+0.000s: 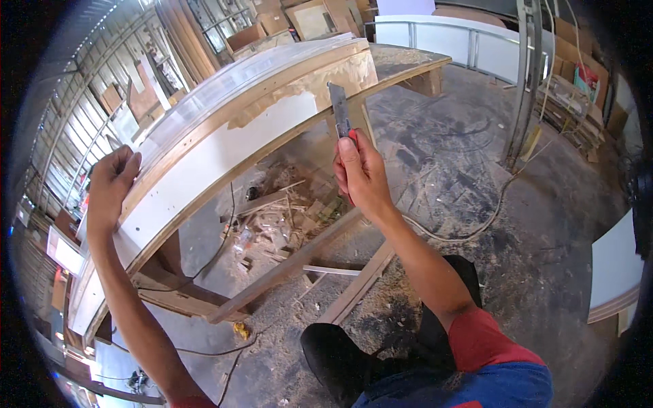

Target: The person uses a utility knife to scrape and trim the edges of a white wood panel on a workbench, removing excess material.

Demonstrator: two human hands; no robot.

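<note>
A long curved wooden panel (177, 178) with a white face and bare wood edges runs from the lower left to the upper middle. Near its right end, brown glue-like patches (289, 95) cover part of the face. Thin translucent sheeting (224, 85) lies along its upper side. My left hand (112, 182) is closed over the panel's upper edge at the left, its fingertips partly hidden. My right hand (362, 170) is wrapped round the red handle of a utility knife (339, 107). Its flat grey blade points up, in front of the panel's right end.
Wood scraps and shavings (279, 221) are heaped beneath the panel. Wooden beams (289, 265) lie before my legs, and a cable (469, 234) snakes over the dusty floor. A metal post (524, 88) stands at the right, with a white-topped board (615, 265) nearer.
</note>
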